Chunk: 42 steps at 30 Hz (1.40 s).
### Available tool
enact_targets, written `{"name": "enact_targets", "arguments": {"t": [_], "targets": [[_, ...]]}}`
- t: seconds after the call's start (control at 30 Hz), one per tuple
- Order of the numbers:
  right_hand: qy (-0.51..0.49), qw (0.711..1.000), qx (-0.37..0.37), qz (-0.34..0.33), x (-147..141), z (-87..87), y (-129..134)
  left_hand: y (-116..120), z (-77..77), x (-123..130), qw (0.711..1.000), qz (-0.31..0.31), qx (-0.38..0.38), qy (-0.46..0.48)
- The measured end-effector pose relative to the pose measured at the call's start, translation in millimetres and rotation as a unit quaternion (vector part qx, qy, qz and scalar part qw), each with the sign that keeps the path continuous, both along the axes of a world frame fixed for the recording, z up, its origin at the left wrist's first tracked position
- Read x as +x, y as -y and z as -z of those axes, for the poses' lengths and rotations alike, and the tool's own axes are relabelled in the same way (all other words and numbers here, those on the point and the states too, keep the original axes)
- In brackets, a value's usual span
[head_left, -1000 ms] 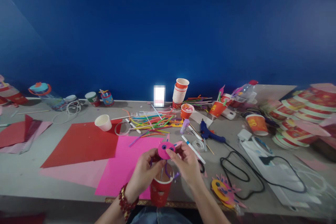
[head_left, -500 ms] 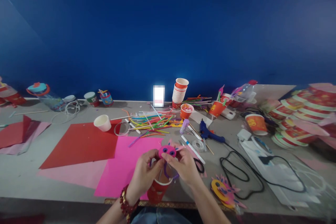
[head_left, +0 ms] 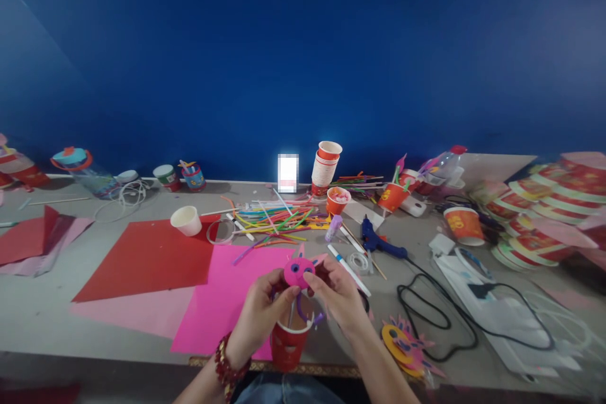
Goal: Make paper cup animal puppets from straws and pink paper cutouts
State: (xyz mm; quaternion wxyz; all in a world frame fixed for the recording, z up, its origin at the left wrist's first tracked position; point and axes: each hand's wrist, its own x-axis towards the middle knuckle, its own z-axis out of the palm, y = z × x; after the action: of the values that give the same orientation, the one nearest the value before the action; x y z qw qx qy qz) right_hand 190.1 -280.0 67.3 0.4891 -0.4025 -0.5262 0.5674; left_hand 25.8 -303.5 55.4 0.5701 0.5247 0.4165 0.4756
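Note:
A round pink paper animal head (head_left: 299, 273) with two dark eyes and pointed ears is held up between both my hands. My left hand (head_left: 266, 304), a red bead bracelet at its wrist, pinches the head's left edge. With thumb and fingers, my right hand (head_left: 338, 293) grips the right side, the thumb lying near one eye. Below the head stands a red paper cup (head_left: 288, 350), close to the table's front edge. A purple pipe cleaner (head_left: 303, 309) curls down over the cup's mouth. What joins the head to the cup is partly hidden by my fingers.
Pink paper (head_left: 222, 303) and red paper (head_left: 146, 259) lie on the left. Behind are scattered pipe cleaners (head_left: 279, 221) and stacked cups (head_left: 324, 170). To the right are a blue glue gun (head_left: 381, 243) with its black cord and a yellow-pink paper figure (head_left: 404, 347).
The pink head has risen slightly and tilted, showing more of its ear. My right thumb has moved from the middle of the face to its right side.

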Motion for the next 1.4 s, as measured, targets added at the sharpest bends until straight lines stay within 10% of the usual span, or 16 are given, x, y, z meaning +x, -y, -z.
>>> {"name": "enact_targets", "arguments": {"t": [0.47, 1.4], "targets": [[0.081, 0.993, 0.074, 0.034, 6.2, -6.2, 5.4, 1.5, -7.3, -0.4, 0.989, -0.029, 0.051, -0.136], [0.01, 0.999, 0.035, 0.003, 5.1, 1.1, -6.6, -3.4, -1.9, 0.4, 1.0, 0.029, -0.011, 0.005]]}}
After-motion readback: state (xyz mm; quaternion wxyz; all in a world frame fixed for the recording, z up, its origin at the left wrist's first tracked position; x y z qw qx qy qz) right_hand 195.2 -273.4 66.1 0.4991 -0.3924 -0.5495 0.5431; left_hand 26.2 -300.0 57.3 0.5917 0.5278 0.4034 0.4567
